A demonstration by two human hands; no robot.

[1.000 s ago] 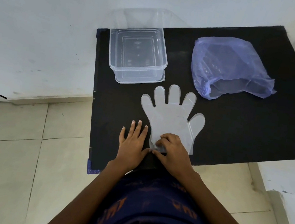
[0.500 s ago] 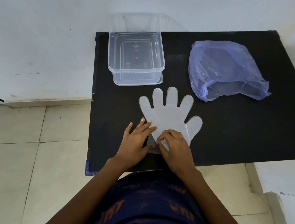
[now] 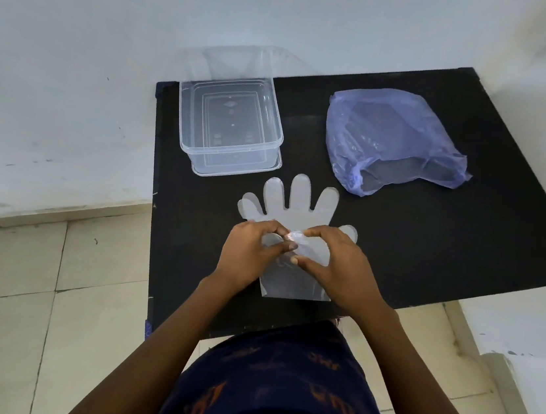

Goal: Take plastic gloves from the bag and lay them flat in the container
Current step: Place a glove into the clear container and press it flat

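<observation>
A clear plastic glove [image 3: 295, 206] lies flat on the black table [image 3: 430, 260], fingers pointing away from me. My left hand [image 3: 249, 252] and my right hand [image 3: 340, 266] meet over its palm, each pinching the thin plastic there, which is bunched and lifted between my fingertips. The cuff shows below my hands. A clear, empty rectangular container [image 3: 230, 126] stands at the table's back left. The crumpled purple plastic bag [image 3: 393, 139] lies at the back right, its mouth facing me.
The container rests on its lid [image 3: 234, 171]. The table stands against a white wall, with tiled floor [image 3: 32, 280] to the left and a white ledge [image 3: 530, 341] at the right. Bare black tabletop lies right of the glove.
My left hand moved from the table beside the glove onto its palm. Both hands shifted up from the cuff and now pinch the plastic, lifting a fold of it.
</observation>
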